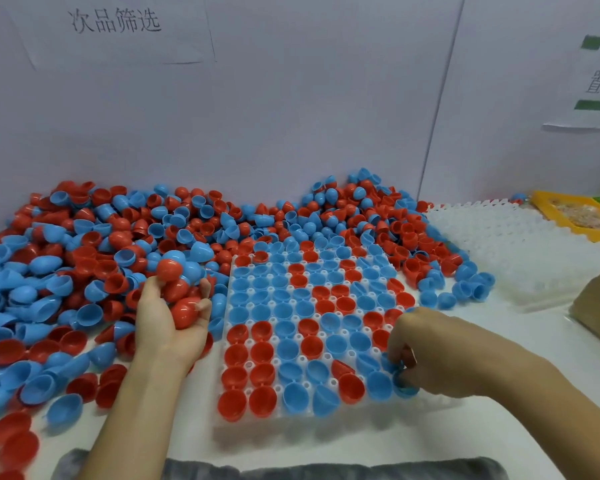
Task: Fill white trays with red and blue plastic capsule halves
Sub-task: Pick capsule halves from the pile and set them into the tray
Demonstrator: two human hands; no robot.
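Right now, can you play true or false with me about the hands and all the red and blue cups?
1. The left hand holds a bunch of red capsule halves. True.
2. The right hand is up in the air, away from the white tray. False: it is down at the tray's near right corner, fingers on a blue half.
3. The tray holds only blue halves. False: red and blue are mixed.
4. A big loose pile of halves lies left of and behind the tray. True.
5. A yellow tray sits far right. True.

Both forearms are bare, with no sleeves, rings or watch on either hand (168,317).
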